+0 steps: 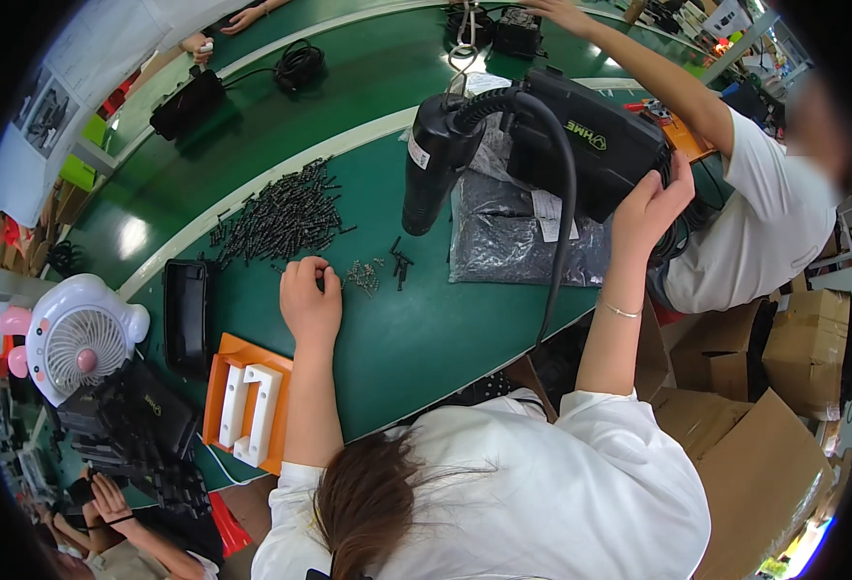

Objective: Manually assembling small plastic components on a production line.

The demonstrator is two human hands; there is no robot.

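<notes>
Two hands at work over a green tabletop (397, 329). Left hand (310, 300) resting low on the tabletop, fingers curled inward and closed over something too small to make out, just beside a little scatter of silver screws (363, 275) lying to its right. Beyond the knuckles, a big heap of black screws (281, 215), near but apart from the hand. Right hand (650, 208) raised well off to the right, fingers wrapped around the lower edge of a black box-shaped device (590, 140), held tilted above a grey plastic bag (503, 237). Hanging in front of the device, an upright black power screwdriver (435, 159) with a thick cable curving down past the right wrist, untouched by either hand. Near the left elbow, an orange tray (218, 396) with white blocks, and a black casing (186, 314) beside it.
</notes>
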